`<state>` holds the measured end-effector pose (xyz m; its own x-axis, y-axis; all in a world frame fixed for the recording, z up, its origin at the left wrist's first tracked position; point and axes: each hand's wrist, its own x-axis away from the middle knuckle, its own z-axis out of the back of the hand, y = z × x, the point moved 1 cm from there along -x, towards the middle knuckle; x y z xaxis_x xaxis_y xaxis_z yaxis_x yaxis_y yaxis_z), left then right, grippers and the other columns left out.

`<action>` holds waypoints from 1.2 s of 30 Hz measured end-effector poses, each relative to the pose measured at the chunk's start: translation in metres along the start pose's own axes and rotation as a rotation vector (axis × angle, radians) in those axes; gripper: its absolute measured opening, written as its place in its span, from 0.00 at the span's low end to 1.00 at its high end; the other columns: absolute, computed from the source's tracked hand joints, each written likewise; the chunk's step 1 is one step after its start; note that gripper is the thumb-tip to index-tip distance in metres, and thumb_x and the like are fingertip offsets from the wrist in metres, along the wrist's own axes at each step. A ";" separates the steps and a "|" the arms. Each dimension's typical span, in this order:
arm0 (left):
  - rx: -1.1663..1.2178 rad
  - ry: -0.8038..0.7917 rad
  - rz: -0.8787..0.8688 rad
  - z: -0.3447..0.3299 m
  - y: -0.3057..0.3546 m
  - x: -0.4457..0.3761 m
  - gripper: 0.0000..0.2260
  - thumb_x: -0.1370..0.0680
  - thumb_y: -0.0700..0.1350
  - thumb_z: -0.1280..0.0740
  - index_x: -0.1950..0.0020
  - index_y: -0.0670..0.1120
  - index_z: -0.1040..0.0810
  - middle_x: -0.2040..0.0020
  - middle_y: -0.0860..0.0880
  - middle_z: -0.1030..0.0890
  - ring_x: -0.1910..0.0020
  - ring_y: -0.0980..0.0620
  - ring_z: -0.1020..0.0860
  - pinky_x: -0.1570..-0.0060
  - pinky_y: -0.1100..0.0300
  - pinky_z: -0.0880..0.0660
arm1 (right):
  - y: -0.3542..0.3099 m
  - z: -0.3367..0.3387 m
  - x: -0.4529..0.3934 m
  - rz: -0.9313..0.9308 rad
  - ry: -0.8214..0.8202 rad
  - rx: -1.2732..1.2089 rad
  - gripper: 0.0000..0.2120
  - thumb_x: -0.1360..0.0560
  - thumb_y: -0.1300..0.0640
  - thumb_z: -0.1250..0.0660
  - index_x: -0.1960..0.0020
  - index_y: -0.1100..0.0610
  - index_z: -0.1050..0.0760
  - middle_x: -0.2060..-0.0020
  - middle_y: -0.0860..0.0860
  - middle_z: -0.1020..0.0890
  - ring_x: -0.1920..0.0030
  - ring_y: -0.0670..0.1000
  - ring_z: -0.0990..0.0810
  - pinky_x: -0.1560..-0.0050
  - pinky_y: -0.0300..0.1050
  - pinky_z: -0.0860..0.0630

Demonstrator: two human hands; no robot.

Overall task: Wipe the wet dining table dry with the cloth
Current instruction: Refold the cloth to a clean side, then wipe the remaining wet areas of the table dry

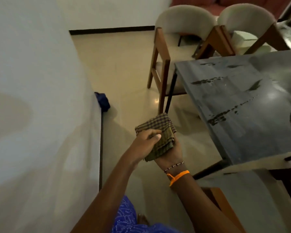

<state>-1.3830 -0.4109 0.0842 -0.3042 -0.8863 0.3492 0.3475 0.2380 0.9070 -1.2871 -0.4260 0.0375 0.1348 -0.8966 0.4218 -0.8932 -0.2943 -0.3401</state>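
Cloth first: a checked, olive-brown rag, folded into a thick pad, held in the air between both hands, off the worktop and short of its near corner. It looks light, soft and limp, so it should bunch or unfold unless kept folded; a flat palm over the pad with the fingers spread would likely serve best for wiping. The left hand pinches its top with thumb and fingers curled over the fold, while the right hand cups it from beneath, largely hidden by the fabric. Beyond and to the right of the hands the dark glossy worktop carries streaks and beads of water. Two cushioned chairs stand along its far side, a wall runs left of the hands, and a blue bundle lies on the floor.
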 end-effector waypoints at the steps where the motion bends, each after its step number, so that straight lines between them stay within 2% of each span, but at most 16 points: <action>1: 0.003 -0.021 0.006 0.005 0.007 -0.021 0.10 0.21 0.48 0.41 0.43 0.54 0.23 0.43 0.51 0.24 0.46 0.57 0.26 0.53 0.64 0.29 | -0.009 -0.003 -0.016 0.012 0.016 -0.021 0.26 0.25 0.43 0.45 0.38 0.59 0.26 0.41 0.58 0.22 0.40 0.58 0.24 0.36 0.54 0.32; 4: 0.009 -0.056 -0.015 0.015 0.027 -0.085 0.08 0.21 0.46 0.41 0.47 0.54 0.23 0.50 0.50 0.22 0.56 0.58 0.25 0.61 0.66 0.30 | -0.039 -0.008 -0.066 0.083 0.077 -0.036 0.26 0.22 0.42 0.50 0.35 0.58 0.29 0.42 0.58 0.23 0.43 0.57 0.23 0.39 0.53 0.30; 7: 0.013 -0.095 -0.052 0.023 0.047 -0.150 0.08 0.21 0.45 0.41 0.47 0.51 0.23 0.53 0.50 0.21 0.60 0.58 0.25 0.64 0.69 0.31 | -0.073 -0.013 -0.115 0.136 0.144 -0.087 0.27 0.21 0.41 0.51 0.35 0.58 0.28 0.44 0.59 0.21 0.44 0.58 0.23 0.39 0.55 0.30; 12: 0.006 -0.247 -0.025 0.033 0.089 -0.263 0.09 0.20 0.46 0.42 0.46 0.51 0.23 0.51 0.52 0.22 0.54 0.58 0.25 0.61 0.68 0.30 | -0.138 -0.029 -0.186 0.249 0.250 -0.118 0.26 0.20 0.43 0.50 0.41 0.58 0.23 0.42 0.61 0.20 0.43 0.61 0.22 0.40 0.59 0.28; 17: -0.033 -0.330 0.002 0.020 0.127 -0.361 0.10 0.20 0.46 0.44 0.45 0.49 0.23 0.54 0.53 0.22 0.58 0.58 0.25 0.63 0.65 0.31 | -0.207 -0.028 -0.231 0.443 0.331 -0.215 0.27 0.21 0.40 0.52 0.35 0.57 0.28 0.38 0.59 0.23 0.38 0.61 0.26 0.38 0.58 0.30; 21: -0.092 -0.490 -0.001 -0.006 0.144 -0.422 0.10 0.20 0.46 0.43 0.46 0.49 0.23 0.54 0.52 0.21 0.58 0.57 0.25 0.60 0.65 0.30 | -0.261 -0.017 -0.262 0.569 0.329 -0.283 0.28 0.22 0.40 0.51 0.30 0.56 0.32 0.34 0.59 0.26 0.34 0.62 0.29 0.35 0.61 0.33; 23: -0.123 -0.528 -0.004 -0.022 0.156 -0.455 0.10 0.20 0.46 0.43 0.45 0.49 0.23 0.54 0.54 0.22 0.58 0.56 0.25 0.60 0.65 0.30 | -0.294 -0.011 -0.281 0.626 0.311 -0.299 0.27 0.22 0.41 0.49 0.29 0.56 0.33 0.33 0.59 0.27 0.34 0.62 0.29 0.36 0.62 0.31; 25: -0.159 -0.566 -0.012 -0.041 0.169 -0.487 0.10 0.20 0.46 0.43 0.45 0.48 0.23 0.55 0.54 0.22 0.58 0.57 0.25 0.60 0.66 0.29 | -0.333 -0.004 -0.298 0.671 0.368 -0.300 0.25 0.20 0.43 0.50 0.29 0.54 0.33 0.33 0.57 0.27 0.34 0.61 0.29 0.38 0.61 0.28; 29: -0.243 -0.639 -0.037 -0.071 0.200 -0.544 0.08 0.19 0.46 0.43 0.48 0.50 0.24 0.54 0.52 0.23 0.58 0.57 0.25 0.59 0.67 0.28 | -0.411 0.002 -0.325 0.764 0.444 -0.299 0.21 0.20 0.45 0.48 0.35 0.54 0.28 0.34 0.55 0.26 0.33 0.59 0.29 0.29 0.60 0.37; 32: -0.223 -0.614 -0.064 -0.093 0.223 -0.587 0.07 0.20 0.47 0.42 0.51 0.55 0.24 0.52 0.53 0.22 0.55 0.56 0.24 0.55 0.64 0.27 | -0.477 0.000 -0.340 0.865 0.553 -0.128 0.21 0.19 0.47 0.48 0.32 0.57 0.30 0.33 0.56 0.27 0.35 0.56 0.27 0.29 0.55 0.35; 36: -0.207 -0.593 -0.053 -0.119 0.238 -0.631 0.08 0.20 0.45 0.42 0.51 0.54 0.24 0.49 0.53 0.22 0.52 0.57 0.24 0.52 0.62 0.29 | -0.543 -0.002 -0.367 0.865 0.901 0.501 0.20 0.20 0.50 0.44 0.32 0.57 0.30 0.35 0.56 0.25 0.36 0.54 0.26 0.36 0.46 0.27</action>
<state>-1.0028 0.1574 0.0514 -0.7451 -0.5098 0.4301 0.4648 0.0656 0.8830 -0.8524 0.0640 0.0689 -0.8884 -0.3832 0.2527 -0.2693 -0.0108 -0.9630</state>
